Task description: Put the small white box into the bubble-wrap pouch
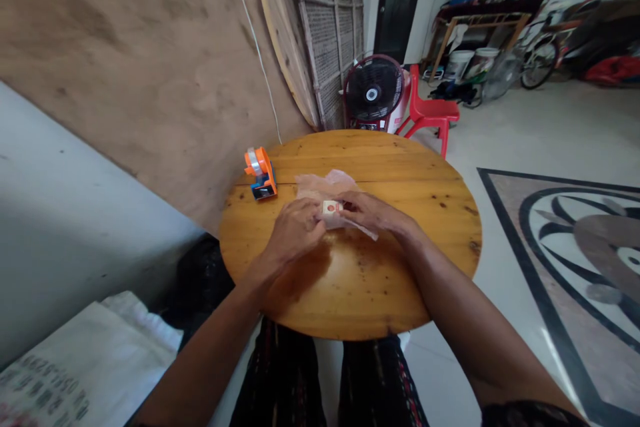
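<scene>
A small white box (pixel 331 207) with red print lies on a pinkish, see-through plastic sheet (pixel 325 184) near the middle of the round wooden table. From the left, my left hand (pixel 297 227) closes its fingers on the box's edge. My right hand (pixel 373 211) grips the opposite side, fingers bent over box and sheet. Part of the sheet sticks out beneath my right hand toward me. Beyond my left hand stands an orange and blue tape dispenser (pixel 264 177) with a roll of clear tape.
The round table (pixel 400 160) meets a brown board leaning on the wall at left. Behind it are a fan (pixel 374 88) and a red plastic chair (pixel 434 110). A white printed sack (pixel 95 360) lies at lower left, and a bicycle (pixel 543 57) stands at far right.
</scene>
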